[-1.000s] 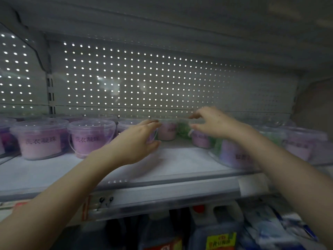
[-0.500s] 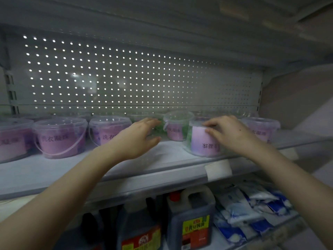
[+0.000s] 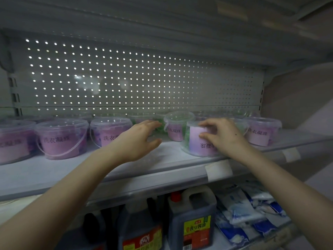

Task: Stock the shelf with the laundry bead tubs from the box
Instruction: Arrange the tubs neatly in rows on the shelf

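Observation:
Clear laundry bead tubs with pink labels line the grey shelf (image 3: 54, 170). My right hand (image 3: 222, 135) grips the front of one tub (image 3: 195, 141) near the shelf's front edge, thumb and fingers curled round its rim and side. My left hand (image 3: 138, 139) hovers open, fingers extended, between a tub on the left (image 3: 108, 132) and a smaller-looking tub further back (image 3: 177, 127). It holds nothing. More tubs stand at the left (image 3: 62, 138) and at the far right (image 3: 262, 130). The box is out of view.
A perforated back panel (image 3: 135, 82) closes the shelf behind the tubs. A white price tag (image 3: 218, 170) hangs on the shelf's front rail. On the shelf below stand dark sauce jugs (image 3: 191, 219) and white and blue packets (image 3: 252, 210).
The view has swung right and closer. My right hand came forward from the back-row tubs and now grips the tub near the shelf's front edge. My left hand stays open beside it.

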